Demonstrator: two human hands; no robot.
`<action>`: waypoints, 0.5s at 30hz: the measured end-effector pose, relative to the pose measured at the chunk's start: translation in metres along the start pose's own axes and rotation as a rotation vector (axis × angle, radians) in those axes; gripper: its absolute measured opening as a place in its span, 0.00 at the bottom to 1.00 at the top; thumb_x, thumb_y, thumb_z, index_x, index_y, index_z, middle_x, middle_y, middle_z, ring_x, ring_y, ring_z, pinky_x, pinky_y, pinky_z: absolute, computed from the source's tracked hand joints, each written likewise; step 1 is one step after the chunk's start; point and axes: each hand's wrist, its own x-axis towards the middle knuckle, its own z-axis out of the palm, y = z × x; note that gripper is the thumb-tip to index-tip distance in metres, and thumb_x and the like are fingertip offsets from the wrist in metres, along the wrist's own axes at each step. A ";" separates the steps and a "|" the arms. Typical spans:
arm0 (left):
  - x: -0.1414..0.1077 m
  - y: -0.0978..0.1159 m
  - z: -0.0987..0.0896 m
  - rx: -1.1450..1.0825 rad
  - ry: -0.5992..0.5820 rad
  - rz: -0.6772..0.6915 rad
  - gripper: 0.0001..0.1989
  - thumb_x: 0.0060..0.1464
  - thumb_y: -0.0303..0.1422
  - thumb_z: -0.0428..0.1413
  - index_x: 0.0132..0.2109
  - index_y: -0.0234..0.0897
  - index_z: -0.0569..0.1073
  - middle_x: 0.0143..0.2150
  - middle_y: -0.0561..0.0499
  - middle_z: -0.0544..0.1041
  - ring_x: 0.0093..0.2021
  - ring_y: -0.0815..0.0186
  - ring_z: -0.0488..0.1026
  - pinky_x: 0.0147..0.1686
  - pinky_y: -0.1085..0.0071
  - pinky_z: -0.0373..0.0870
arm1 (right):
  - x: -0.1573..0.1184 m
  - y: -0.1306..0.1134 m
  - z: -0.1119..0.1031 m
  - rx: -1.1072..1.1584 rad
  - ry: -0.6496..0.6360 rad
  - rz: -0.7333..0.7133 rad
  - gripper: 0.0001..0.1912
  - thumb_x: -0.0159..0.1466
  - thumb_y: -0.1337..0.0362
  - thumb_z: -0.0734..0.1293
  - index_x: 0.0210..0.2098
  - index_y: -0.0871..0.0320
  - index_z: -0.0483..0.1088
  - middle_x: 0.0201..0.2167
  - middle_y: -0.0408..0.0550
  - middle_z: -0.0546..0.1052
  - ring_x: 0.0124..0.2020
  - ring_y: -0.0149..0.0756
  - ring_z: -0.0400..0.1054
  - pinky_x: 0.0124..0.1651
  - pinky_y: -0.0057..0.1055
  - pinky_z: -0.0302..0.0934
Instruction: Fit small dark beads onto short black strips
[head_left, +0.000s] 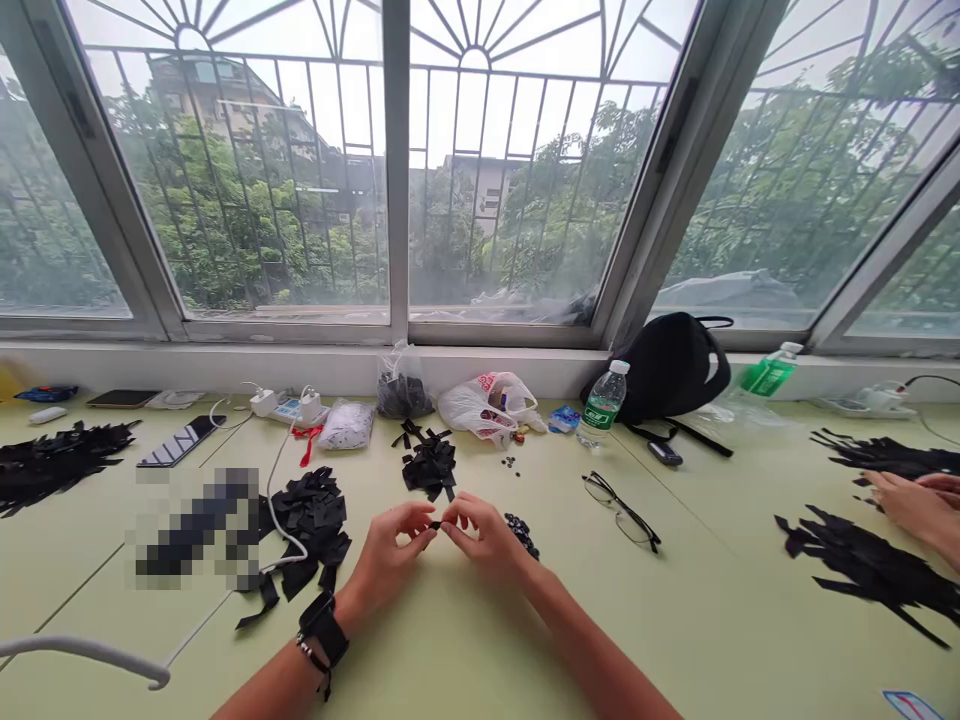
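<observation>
My left hand (394,540) and my right hand (480,530) meet at the middle of the table, fingertips pinched together. Between them is a small black piece (435,525), mostly covered by the fingers; it looks like black ribbon, but its exact kind cannot be made out. To the left of my left hand lies a heap of short black ribbon strips (311,515). A smaller pile of black strips (429,462) sits just beyond my fingertips. Small dark round pieces (523,535) are heaped beside my right hand, which partly hides them.
Eyeglasses (622,510) lie to the right, near a water bottle (602,405) and a black bag (667,370). A white cable (277,490) crosses the left heap. At far right, another person's hands (915,510) work among black strips (877,565). Plastic bags (491,405) line the window side.
</observation>
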 end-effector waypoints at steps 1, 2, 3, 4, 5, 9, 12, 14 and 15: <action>0.000 0.000 0.000 0.003 0.003 0.005 0.13 0.61 0.35 0.60 0.51 0.39 0.77 0.38 0.50 0.82 0.38 0.62 0.78 0.41 0.66 0.73 | 0.000 0.000 0.000 -0.001 0.003 0.003 0.06 0.69 0.63 0.66 0.34 0.55 0.72 0.33 0.45 0.72 0.35 0.35 0.67 0.32 0.28 0.59; 0.000 0.000 0.000 0.010 0.006 0.009 0.13 0.61 0.35 0.60 0.51 0.39 0.77 0.36 0.51 0.81 0.37 0.63 0.77 0.40 0.67 0.73 | 0.000 0.001 -0.001 -0.002 0.005 0.007 0.06 0.68 0.63 0.66 0.35 0.55 0.73 0.34 0.45 0.72 0.35 0.35 0.67 0.32 0.28 0.59; 0.000 0.000 -0.001 0.019 0.006 0.012 0.13 0.61 0.35 0.59 0.51 0.39 0.76 0.35 0.51 0.81 0.36 0.63 0.76 0.40 0.67 0.73 | -0.001 0.000 -0.001 -0.003 0.005 0.011 0.05 0.68 0.64 0.67 0.35 0.55 0.73 0.34 0.45 0.72 0.35 0.35 0.67 0.31 0.28 0.58; 0.000 0.000 -0.001 0.029 0.007 0.015 0.12 0.61 0.35 0.59 0.51 0.39 0.76 0.35 0.51 0.80 0.36 0.63 0.76 0.40 0.68 0.73 | -0.001 0.000 -0.001 -0.006 0.004 0.014 0.05 0.68 0.64 0.67 0.35 0.55 0.73 0.34 0.45 0.72 0.35 0.34 0.67 0.31 0.28 0.57; 0.000 0.001 -0.001 0.040 0.006 0.017 0.12 0.61 0.35 0.59 0.51 0.40 0.76 0.35 0.51 0.80 0.36 0.63 0.76 0.40 0.68 0.73 | -0.001 0.000 -0.001 -0.009 -0.001 0.015 0.04 0.67 0.65 0.67 0.35 0.56 0.73 0.34 0.45 0.72 0.35 0.34 0.67 0.31 0.27 0.57; -0.002 0.003 0.000 0.053 -0.009 0.025 0.11 0.60 0.34 0.60 0.50 0.40 0.76 0.35 0.52 0.80 0.37 0.64 0.76 0.41 0.67 0.73 | 0.000 -0.002 -0.002 -0.027 -0.012 0.002 0.02 0.66 0.67 0.67 0.36 0.56 0.73 0.34 0.45 0.73 0.35 0.34 0.67 0.33 0.28 0.59; 0.000 0.004 0.002 -0.019 -0.005 0.009 0.11 0.59 0.35 0.61 0.49 0.39 0.76 0.35 0.52 0.80 0.36 0.64 0.76 0.41 0.67 0.73 | 0.000 -0.004 -0.003 -0.043 0.062 -0.009 0.05 0.65 0.67 0.68 0.42 0.55 0.73 0.37 0.45 0.74 0.37 0.35 0.68 0.39 0.31 0.62; 0.004 0.005 0.005 -0.114 0.008 -0.017 0.12 0.59 0.35 0.62 0.48 0.38 0.75 0.34 0.52 0.79 0.34 0.65 0.76 0.39 0.68 0.74 | 0.000 -0.005 -0.003 -0.042 0.127 -0.014 0.07 0.65 0.67 0.67 0.43 0.54 0.72 0.38 0.46 0.74 0.37 0.36 0.68 0.42 0.33 0.64; 0.007 0.004 0.006 -0.171 0.014 -0.032 0.12 0.58 0.36 0.63 0.48 0.38 0.74 0.33 0.52 0.79 0.34 0.65 0.76 0.38 0.68 0.74 | 0.000 -0.005 -0.003 -0.032 0.143 -0.019 0.06 0.66 0.67 0.67 0.43 0.54 0.72 0.38 0.46 0.75 0.36 0.36 0.68 0.42 0.34 0.65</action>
